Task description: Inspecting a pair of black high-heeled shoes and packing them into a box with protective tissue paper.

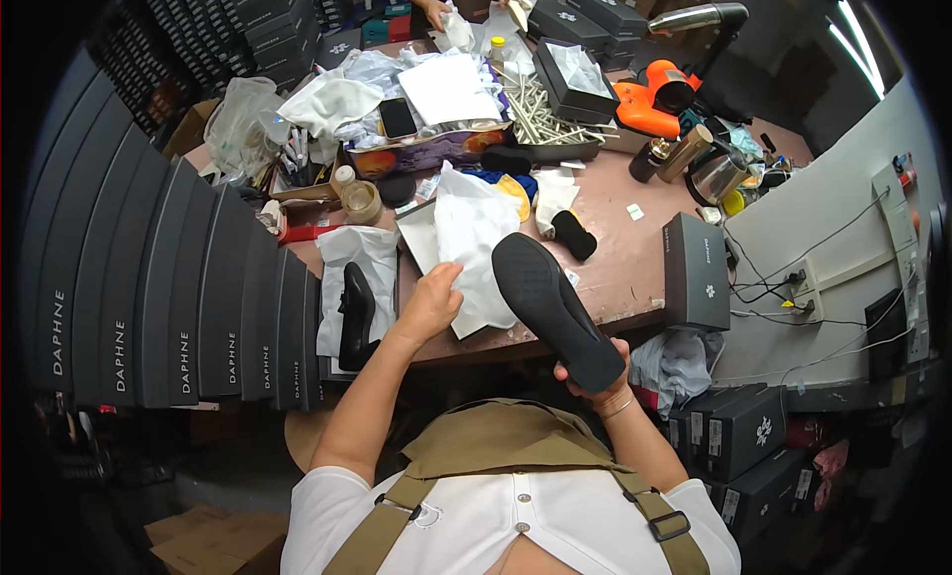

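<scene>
My right hand (598, 382) grips a black shoe (545, 302) by its heel end, sole turned up toward me, toe pointing far left. The hand is partly hidden behind the heel. My left hand (433, 302) is closed at the left edge of white tissue paper (474, 238); whether the fingers pinch the paper I cannot make out. That tissue lies over an open shallow box part (421, 240) on the table. To the left, another black shoe (355, 317) rests on white tissue (352, 253) in an open box.
Tall rows of dark shoeboxes (169, 278) stand along the left. One dark shoebox (696, 273) sits at the table's right edge. Further back are a tray of pale sticks (545, 114), an orange heat tool (650, 104) and a kettle (716, 176). Another person's hand (436, 16) shows at the far side.
</scene>
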{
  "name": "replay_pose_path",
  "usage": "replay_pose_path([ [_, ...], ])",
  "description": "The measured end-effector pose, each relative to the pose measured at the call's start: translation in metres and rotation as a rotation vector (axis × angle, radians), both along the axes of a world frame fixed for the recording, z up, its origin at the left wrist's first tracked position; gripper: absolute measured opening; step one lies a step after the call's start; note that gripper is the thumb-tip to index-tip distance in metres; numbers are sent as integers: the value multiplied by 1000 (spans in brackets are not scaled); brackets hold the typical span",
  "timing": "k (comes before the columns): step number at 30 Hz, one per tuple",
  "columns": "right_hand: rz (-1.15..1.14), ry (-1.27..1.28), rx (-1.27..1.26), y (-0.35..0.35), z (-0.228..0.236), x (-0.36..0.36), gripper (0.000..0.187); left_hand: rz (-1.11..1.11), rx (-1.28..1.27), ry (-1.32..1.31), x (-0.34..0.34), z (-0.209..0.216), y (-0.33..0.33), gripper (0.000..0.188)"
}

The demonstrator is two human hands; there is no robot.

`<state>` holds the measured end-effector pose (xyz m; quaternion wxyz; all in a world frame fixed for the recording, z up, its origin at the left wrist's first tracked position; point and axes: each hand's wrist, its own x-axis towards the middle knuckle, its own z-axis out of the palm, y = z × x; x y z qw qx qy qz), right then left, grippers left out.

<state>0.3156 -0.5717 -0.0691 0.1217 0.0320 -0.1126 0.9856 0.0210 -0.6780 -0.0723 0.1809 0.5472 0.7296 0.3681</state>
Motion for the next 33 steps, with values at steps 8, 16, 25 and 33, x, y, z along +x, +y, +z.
replay_pose_path([
  [8, -25, -359, 108, 2, -15, -16, 60, -37, -284, -725, 34, 21, -49, 80],
  [16, -80, -905, 1727, 154, -38, -61, 52, 156, 294, -1735, 75, 21, 32, 55],
  [25, -626, -994, 1983, 268, -171, -64, 46, 392, 80, -1316, 91, 18, 90, 59],
  [33, -358, 147, 2159, 155, 31, -118, 37, 329, -79, -986, 94, 14, 92, 72],
])
